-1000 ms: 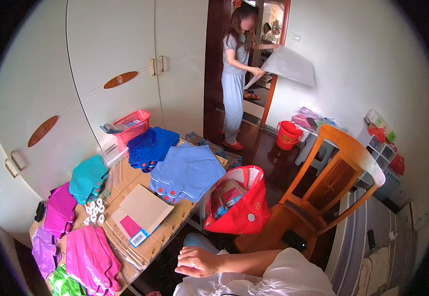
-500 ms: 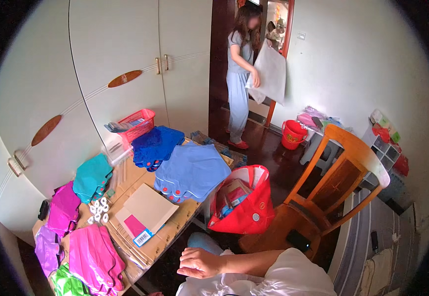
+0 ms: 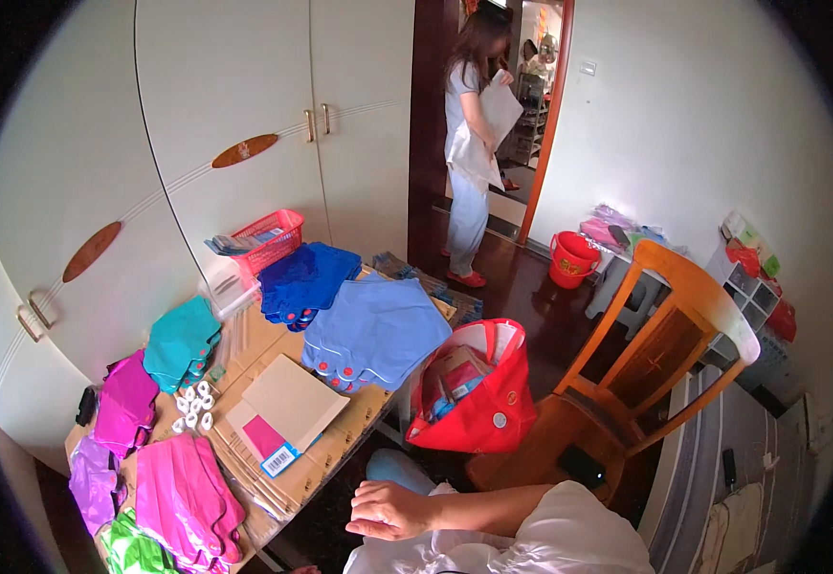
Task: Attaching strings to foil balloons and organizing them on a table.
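Room: pale wardrobe [image 3: 225, 77] far ahead and left of the hands, dark floor between it and me.
Table: left of the right hand, cardboard-topped; the flat box [image 3: 301, 392] lies on it, up-left of that hand and apart from it, with the light-blue pile [image 3: 378, 325] beyond and the pink pile [image 3: 182, 493] farther left.
Right hand [image 3: 389, 510]: loosely curled at the wearer's front; I see nothing in it, but the palm is hidden from me, so I can't tell how tightly it closes.
Left hand: perhaps the sliver [image 3: 307, 571] at my lower edge; I can't tell its state.
Red bag [image 3: 474, 411]: just past the right hand, gaping, packages inside.
Chair [image 3: 531, 464]: right of the bag, a phone [image 3: 581, 467] on its seat.
Sheet [image 3: 500, 110]: well beyond the hands, by the doorway; the co-worker [image 3: 466, 143] held it spread outward a second ago and now has it drawn in close.
Meaning: the piles and box lie as before, so I judge the table work paused.
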Demonstrator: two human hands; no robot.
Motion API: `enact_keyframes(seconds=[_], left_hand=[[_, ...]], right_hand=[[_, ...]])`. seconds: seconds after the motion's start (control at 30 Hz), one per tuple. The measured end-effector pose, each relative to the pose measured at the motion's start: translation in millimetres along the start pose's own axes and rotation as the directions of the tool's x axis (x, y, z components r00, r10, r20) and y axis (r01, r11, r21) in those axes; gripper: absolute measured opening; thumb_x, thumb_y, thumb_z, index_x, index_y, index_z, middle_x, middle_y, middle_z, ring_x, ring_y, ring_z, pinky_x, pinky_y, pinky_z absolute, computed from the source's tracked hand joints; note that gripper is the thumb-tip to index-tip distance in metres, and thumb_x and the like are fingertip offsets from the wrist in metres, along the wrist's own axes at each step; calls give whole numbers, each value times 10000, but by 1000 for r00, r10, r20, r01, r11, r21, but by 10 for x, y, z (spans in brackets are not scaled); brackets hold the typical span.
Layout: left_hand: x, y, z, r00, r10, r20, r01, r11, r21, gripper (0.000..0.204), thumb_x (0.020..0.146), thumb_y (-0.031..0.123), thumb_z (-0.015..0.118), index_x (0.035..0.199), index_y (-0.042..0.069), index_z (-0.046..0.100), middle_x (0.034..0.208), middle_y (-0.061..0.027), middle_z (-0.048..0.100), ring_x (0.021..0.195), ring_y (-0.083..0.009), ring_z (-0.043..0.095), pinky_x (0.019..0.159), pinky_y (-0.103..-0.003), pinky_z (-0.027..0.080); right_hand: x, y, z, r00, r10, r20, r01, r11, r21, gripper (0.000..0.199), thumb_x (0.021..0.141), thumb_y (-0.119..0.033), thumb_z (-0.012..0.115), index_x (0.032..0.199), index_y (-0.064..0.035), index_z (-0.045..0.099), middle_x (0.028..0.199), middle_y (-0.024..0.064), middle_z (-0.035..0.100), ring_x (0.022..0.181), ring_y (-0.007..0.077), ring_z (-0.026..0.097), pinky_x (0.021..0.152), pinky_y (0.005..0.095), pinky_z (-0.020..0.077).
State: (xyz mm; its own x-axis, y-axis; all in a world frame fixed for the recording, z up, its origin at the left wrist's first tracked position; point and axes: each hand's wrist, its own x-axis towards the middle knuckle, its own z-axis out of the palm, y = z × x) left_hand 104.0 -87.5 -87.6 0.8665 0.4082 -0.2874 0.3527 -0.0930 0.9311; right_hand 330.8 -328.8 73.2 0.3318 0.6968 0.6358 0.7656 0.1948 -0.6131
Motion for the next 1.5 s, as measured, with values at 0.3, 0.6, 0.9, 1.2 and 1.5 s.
enact_keyframes(seconds=[0.3, 0.6, 0.9, 1.2, 1.5], left_hand=[[-3, 18, -11, 1000, 11, 13, -12, 999, 35, 245, 887, 190, 637, 1011, -20, 662, 927, -102, 693, 850, -176, 637, 781, -327, 508], [3, 43, 12, 999, -18, 41, 17, 1000, 15, 283, 905, 221, 633, 1031, -31, 655, 961, -110, 686, 878, -174, 632, 793, -324, 502], [32, -499, -75, 996, 9, -85, 1, 993, 115, 165, 894, 138, 610, 915, -19, 660, 789, -40, 661, 750, -85, 584, 684, -264, 483], [-203, -191, -5, 986, -92, -141, 103, 992, 71, 209, 871, 171, 624, 1011, 22, 671, 880, -73, 690, 783, -118, 634, 695, -278, 506], [-484, 129, -229, 970, -6, -243, 71, 962, 263, 214, 828, 160, 589, 980, 47, 688, 944, -157, 666, 826, -318, 651, 702, -372, 534]], right_hand=[[-18, 19, 35, 1000, 3, 1, -3, 1000, -2, 189, 847, -93, 658, 696, -44, 554, 644, 67, 500, 603, 249, 496, 594, 356, 377], [-41, 17, 8, 1000, 15, -10, -16, 1000, -12, 203, 850, -105, 656, 688, -39, 554, 653, 76, 517, 610, 260, 504, 603, 363, 389], [105, -5, 15, 998, -51, 30, 51, 999, 1, 205, 823, -116, 677, 669, -46, 561, 663, 68, 550, 623, 257, 524, 604, 368, 403], [194, 32, 37, 986, -23, 168, -3, 989, 149, 112, 791, -80, 678, 720, -29, 608, 633, 90, 548, 575, 267, 534, 578, 359, 413], [696, 8, -47, 943, -80, 325, 4, 974, 226, 127, 807, -105, 681, 719, -41, 616, 625, 69, 546, 577, 249, 532, 593, 336, 417]])
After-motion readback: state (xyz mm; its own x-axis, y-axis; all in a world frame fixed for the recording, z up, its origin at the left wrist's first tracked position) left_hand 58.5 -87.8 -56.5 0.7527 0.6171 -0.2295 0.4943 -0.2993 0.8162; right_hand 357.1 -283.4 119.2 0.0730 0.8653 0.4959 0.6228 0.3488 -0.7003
